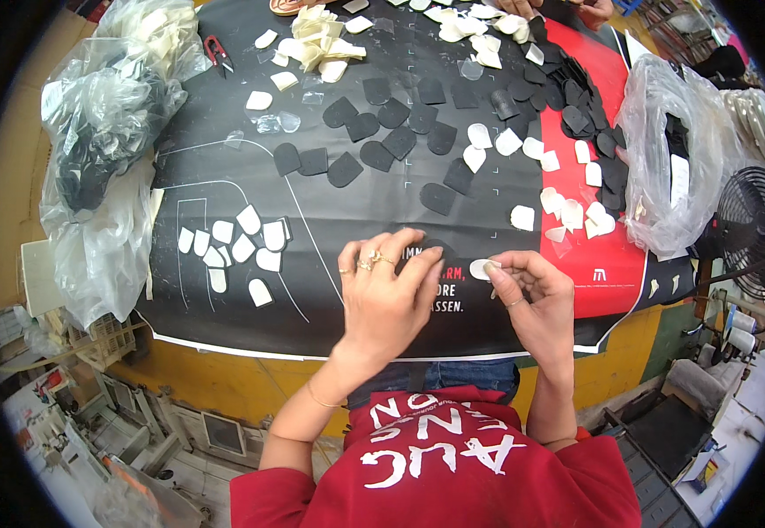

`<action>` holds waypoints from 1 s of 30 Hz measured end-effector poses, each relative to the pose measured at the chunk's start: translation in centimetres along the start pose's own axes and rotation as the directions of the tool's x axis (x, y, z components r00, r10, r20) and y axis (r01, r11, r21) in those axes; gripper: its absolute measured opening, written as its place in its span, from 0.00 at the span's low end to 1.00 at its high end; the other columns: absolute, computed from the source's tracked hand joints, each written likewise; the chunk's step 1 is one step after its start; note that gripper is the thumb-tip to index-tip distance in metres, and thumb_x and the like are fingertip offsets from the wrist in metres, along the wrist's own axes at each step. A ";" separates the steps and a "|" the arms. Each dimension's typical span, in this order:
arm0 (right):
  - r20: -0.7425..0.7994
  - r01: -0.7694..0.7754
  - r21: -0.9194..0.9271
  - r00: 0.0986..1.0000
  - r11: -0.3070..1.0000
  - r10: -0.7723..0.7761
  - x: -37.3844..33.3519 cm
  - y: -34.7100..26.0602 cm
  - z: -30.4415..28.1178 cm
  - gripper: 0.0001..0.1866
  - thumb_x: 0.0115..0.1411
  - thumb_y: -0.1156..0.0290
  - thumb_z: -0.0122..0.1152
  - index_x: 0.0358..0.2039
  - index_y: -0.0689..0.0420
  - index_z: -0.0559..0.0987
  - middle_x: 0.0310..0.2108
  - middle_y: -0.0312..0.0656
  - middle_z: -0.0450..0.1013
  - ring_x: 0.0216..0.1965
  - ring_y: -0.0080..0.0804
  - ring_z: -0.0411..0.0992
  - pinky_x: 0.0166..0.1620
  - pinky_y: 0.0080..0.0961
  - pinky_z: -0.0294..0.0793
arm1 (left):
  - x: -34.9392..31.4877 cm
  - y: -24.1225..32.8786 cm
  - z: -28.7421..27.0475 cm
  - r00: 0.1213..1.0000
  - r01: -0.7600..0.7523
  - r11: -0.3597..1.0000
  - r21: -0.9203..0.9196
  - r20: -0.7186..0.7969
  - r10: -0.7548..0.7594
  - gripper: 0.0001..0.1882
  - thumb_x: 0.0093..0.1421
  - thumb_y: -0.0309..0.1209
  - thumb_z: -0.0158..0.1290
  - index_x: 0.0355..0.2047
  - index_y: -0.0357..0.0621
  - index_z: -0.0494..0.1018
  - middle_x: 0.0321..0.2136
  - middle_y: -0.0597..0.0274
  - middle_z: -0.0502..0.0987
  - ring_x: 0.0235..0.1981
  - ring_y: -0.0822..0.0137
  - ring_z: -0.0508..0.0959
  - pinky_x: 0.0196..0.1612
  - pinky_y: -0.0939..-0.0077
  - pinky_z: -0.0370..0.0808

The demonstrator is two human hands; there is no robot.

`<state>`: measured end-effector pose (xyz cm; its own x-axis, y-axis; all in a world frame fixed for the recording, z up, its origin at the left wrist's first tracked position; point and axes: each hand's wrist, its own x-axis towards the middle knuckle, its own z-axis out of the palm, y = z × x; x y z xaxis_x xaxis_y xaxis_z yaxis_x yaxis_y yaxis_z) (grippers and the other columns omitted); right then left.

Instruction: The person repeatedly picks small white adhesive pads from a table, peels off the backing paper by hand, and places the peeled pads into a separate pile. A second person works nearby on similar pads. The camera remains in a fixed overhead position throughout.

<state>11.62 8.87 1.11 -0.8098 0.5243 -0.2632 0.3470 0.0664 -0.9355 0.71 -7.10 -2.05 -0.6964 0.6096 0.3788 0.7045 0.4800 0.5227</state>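
Between the thumb and fingers of my right hand (536, 295) is a small white pad (481, 269), flat and rounded at one end. My left hand (387, 290) is curled beside it, fingertips closed on a black rounded pad (438, 247) that barely stands out from the dark table covering (312, 238). Ahead of my hands lie loose black pads (399, 142), with white pads (523, 217) to their right. A separate group of white pads (243, 247), some on black ones, is spread at the left.
Red-handled thread snips (218, 55) lie at the far left, near bulging plastic bags (105, 114). A heap of cream pads (319, 44) sits at the back. Another clear bag (677, 150) and a black fan (750, 220) stand right. Another person's hands (589, 12) show at the far edge.
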 end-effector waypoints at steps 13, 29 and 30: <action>0.071 0.134 -0.201 0.990 0.970 -0.122 1.7 -0.6 1.8 0.07 0.63 0.77 0.64 0.39 0.67 0.81 0.29 0.36 0.79 0.28 0.14 0.72 0.33 0.14 0.72 | -1.8 0.3 0.7 0.997 0.041 0.997 0.061 -0.075 -0.036 0.15 0.50 0.32 0.68 0.39 0.53 0.81 0.45 0.67 0.76 0.45 0.63 0.74 0.54 0.63 0.61; 0.088 0.106 -0.309 0.993 0.945 -0.083 2.9 -1.4 3.1 0.07 0.62 0.75 0.65 0.36 0.66 0.82 0.21 0.33 0.75 0.23 0.13 0.66 0.27 0.15 0.67 | -3.0 -0.8 0.2 0.989 -0.145 0.967 0.208 0.054 0.137 0.16 0.53 0.32 0.64 0.44 0.50 0.81 0.48 0.63 0.77 0.45 0.65 0.75 0.57 0.61 0.61; 0.086 0.098 -0.309 0.993 0.946 -0.075 2.9 -1.4 3.1 0.07 0.62 0.75 0.66 0.36 0.67 0.82 0.21 0.32 0.74 0.23 0.12 0.66 0.27 0.15 0.66 | -3.0 -0.8 0.2 0.989 -0.147 0.967 0.207 0.056 0.139 0.16 0.53 0.32 0.64 0.44 0.49 0.81 0.48 0.63 0.77 0.45 0.65 0.75 0.57 0.61 0.61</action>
<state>7.29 7.71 0.93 -0.8713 0.4428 -0.2116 0.3949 0.3769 -0.8378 2.25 -9.18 -3.77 -0.5834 0.7043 0.4045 0.8122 0.5054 0.2915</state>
